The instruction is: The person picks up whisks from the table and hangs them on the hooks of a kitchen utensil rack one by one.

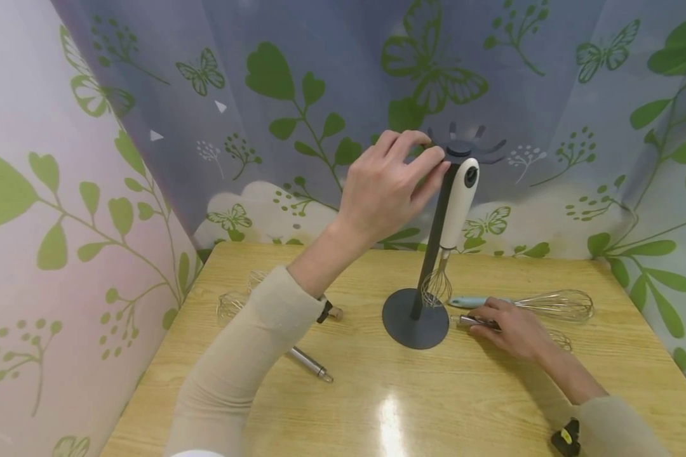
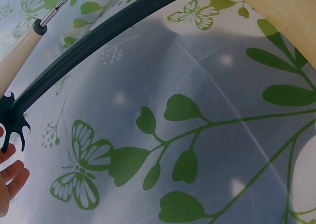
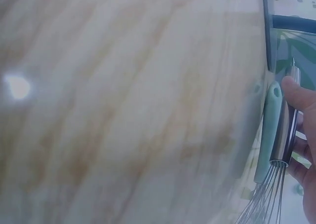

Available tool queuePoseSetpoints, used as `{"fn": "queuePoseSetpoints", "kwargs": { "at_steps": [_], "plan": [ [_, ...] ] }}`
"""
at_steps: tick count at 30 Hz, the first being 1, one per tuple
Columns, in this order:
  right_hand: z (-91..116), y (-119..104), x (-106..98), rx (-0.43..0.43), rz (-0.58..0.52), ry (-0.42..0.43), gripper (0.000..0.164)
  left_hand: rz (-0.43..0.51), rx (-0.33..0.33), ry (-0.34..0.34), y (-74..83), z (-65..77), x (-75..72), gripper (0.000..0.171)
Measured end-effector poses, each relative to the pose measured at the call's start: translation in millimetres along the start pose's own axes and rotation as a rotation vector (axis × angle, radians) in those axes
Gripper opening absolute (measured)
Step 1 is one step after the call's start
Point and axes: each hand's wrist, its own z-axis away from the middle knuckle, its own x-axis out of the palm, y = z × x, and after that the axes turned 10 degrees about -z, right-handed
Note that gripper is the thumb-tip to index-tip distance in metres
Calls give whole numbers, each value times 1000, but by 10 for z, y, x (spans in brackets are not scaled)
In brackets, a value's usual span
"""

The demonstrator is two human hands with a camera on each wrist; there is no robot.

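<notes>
My left hand (image 1: 380, 181) is raised to the hooked top of a dark whisk stand (image 1: 434, 241), bent fingers holding it at a hook. In the left wrist view only its fingertips (image 2: 17, 177) show, right at the hooks. A small whisk with a white handle (image 1: 458, 203) hangs from the stand, wires down. Low over the table, my right hand (image 1: 517, 330) grips a whisk with a shiny metal handle (image 3: 285, 130), thumb along the handle. Beside that whisk lies another with a pale blue-green handle (image 1: 471, 302), its wire loops pointing right.
Left of the stand, partly under my left forearm, lie a metal-handled whisk (image 1: 309, 364) and other whisk wires (image 1: 228, 306). The stand's round base (image 1: 400, 327) rests on the wooden table (image 1: 463, 400). A leaf-and-butterfly curtain (image 1: 320, 63) hangs behind.
</notes>
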Motion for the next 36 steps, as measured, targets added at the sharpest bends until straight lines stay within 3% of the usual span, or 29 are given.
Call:
{"fn": "queuePoseSetpoints", "kwargs": {
  "at_steps": [6,16,27,36],
  "plan": [
    [-40,-32,-44,-2,-29,42,25,-2,2,-3,1,-8,-8,32],
    [-118,-84,-136,-99,-64,163,35,-5,0,-7,-5,-18,-16,32],
    [-130,-167,-131,-58,-77,251,34,3,-2,-23,11,-14,0,32],
    [-169,-275,-149,66,-102,304,33,-1,-4,-16,0,-2,-6,31]
  ]
}}
